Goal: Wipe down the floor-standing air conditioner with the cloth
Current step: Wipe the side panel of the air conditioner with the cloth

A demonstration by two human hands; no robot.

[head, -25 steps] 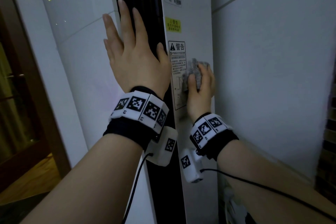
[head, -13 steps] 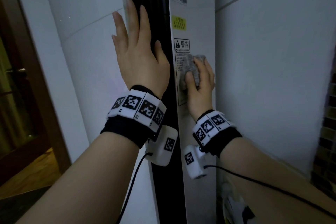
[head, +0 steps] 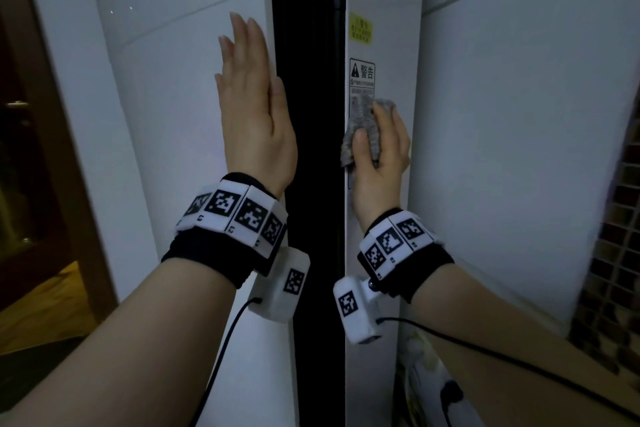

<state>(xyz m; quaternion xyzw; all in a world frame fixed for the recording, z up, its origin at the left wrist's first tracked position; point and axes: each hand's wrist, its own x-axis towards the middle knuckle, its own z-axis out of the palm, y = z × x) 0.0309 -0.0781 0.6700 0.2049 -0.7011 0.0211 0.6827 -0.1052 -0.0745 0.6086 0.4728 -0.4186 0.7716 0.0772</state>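
The air conditioner (head: 394, 52) fills the middle of the frame as a tall white cabinet with a black strip (head: 304, 184) down its front edge, set close against the pale wall (head: 519, 114) on the right. It looks heavy and rigid, and its side panel looks smooth, so it should take firm rubbing without shifting. Left of centre, the left hand (head: 256, 128) is held flat and released, with straight fingers together, just beside the black strip. Whether it actually presses on the surface there I cannot tell. Right of centre, the right hand (head: 381, 156) grasps the cloth (head: 363, 121), fingers curled over it and thumb on its near face, pressing it against the side panel. The cloth is grey, soft and light and bunches easily, so it is best kept wadded under the palm as it is now. It covers the lower part of the warning label (head: 362, 74), below the yellow sticker (head: 360, 28), and the edges of both could lift under hard rubbing. Half a second ago the left hand's fingers were spread and overlapped the black strip. Now they are closed up and lie left of it, while the cloth stays low on the warning label.
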